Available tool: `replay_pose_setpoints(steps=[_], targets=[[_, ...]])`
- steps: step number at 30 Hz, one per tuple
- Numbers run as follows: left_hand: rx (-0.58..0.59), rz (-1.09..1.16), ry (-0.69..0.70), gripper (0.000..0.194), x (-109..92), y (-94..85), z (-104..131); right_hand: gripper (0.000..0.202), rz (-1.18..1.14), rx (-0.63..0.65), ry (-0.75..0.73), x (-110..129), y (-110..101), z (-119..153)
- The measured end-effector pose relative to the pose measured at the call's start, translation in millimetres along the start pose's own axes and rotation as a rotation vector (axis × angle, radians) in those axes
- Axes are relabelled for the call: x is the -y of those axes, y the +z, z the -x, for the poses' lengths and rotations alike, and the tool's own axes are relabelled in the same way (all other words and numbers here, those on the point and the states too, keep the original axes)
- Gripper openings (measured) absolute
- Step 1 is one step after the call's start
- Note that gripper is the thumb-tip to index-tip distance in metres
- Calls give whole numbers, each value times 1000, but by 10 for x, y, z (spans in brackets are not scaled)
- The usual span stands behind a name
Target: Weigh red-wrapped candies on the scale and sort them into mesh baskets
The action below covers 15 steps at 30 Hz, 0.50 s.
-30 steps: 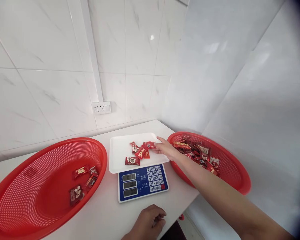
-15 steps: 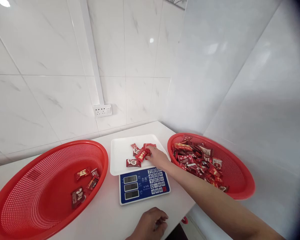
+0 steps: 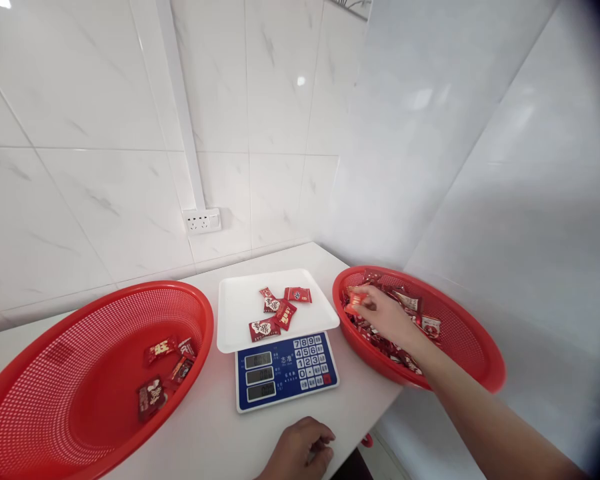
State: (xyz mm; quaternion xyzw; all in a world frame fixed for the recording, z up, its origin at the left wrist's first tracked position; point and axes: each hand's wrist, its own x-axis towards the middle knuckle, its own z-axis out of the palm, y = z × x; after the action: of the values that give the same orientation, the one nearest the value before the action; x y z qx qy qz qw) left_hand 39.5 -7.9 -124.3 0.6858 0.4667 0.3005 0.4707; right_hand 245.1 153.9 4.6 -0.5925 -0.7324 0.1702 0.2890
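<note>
My right hand (image 3: 383, 313) is over the right red basket (image 3: 480, 333), its fingers closed on a red candy packet (image 3: 356, 302). Many red and brown packets (image 3: 405, 300) lie beneath it in that basket. My left hand (image 3: 300, 450) rests near the table's front edge, below the scale, fingers curled with the thumb and fingertips apart and nothing between them. Several red wrapped candies (image 3: 285, 313) lie on the white tray (image 3: 235, 300) of the blue digital scale (image 3: 287, 373).
The left red basket (image 3: 95, 373) holds several packets (image 3: 151, 398) on its right side. Behind the white table (image 3: 200, 427) stand tiled walls with a power socket (image 3: 203, 221). A grey panel wall rises behind the right basket.
My right hand has moved from the scale's tray to the right basket and now grips a packet there. The candies on the tray are uncovered. My left hand has hardly moved.
</note>
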Motion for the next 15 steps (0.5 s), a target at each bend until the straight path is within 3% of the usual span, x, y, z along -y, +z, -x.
replay_pose_setpoints(steps=[4, 7, 9, 11, 15], targets=[[-12, -16, 6, 25, 3, 16, -5, 26, 202, -55, 143, -309, -241, 126], [-32, -22, 21, 24, 30, 38, -4, 26, 252, -39, 155, -216, -172, 202], [-39, -16, 19, 24, 43, 49, -2, 28, 178, 12, 19, 11, 3, 251], [-42, -17, 17, 25, 42, 52, 2, 30, 163, 63, -226, 309, 246, 310], [-52, -23, 4, 26, -9, 37, 14, 41, 247, 295, -646, 832, 741, 447]])
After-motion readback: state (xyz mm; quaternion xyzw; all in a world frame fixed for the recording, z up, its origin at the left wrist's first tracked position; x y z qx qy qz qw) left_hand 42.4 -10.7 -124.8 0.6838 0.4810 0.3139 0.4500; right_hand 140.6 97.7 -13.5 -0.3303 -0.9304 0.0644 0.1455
